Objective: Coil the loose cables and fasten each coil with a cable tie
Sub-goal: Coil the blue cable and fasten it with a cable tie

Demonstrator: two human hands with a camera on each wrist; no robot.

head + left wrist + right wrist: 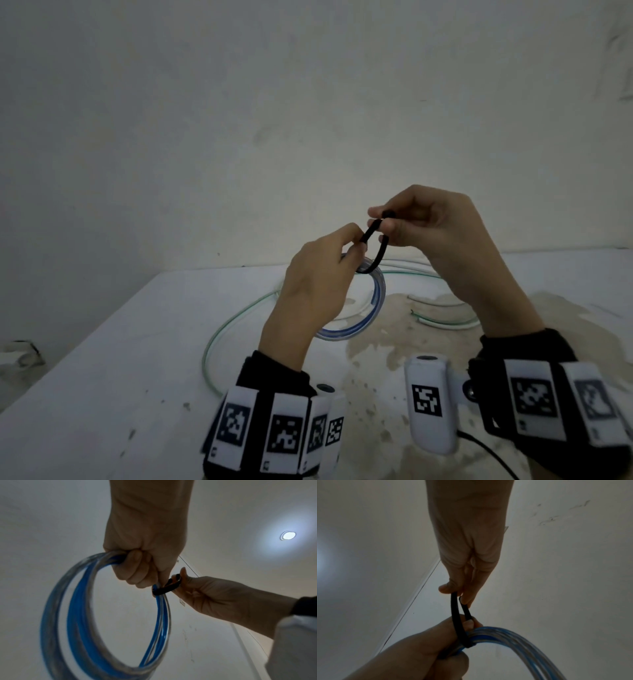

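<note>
My left hand (329, 260) is raised above the table and grips a coil of blue and clear cable (363, 325), seen large as the cable coil (82, 615) in the left wrist view. A black cable tie (375, 250) loops around the coil's strands just beside my left fingers. My right hand (394, 219) pinches both upper ends of that tie between thumb and fingers, a little above and right of the left hand. In the right wrist view the black tie (458, 618) runs from my right fingertips (465, 600) down around the coil (513, 639).
A white stained table (102, 394) lies below the hands. Loose green-and-clear cable (222, 329) curves across it on the left, and more cable pieces (442, 320) lie on the right. A bare wall stands behind.
</note>
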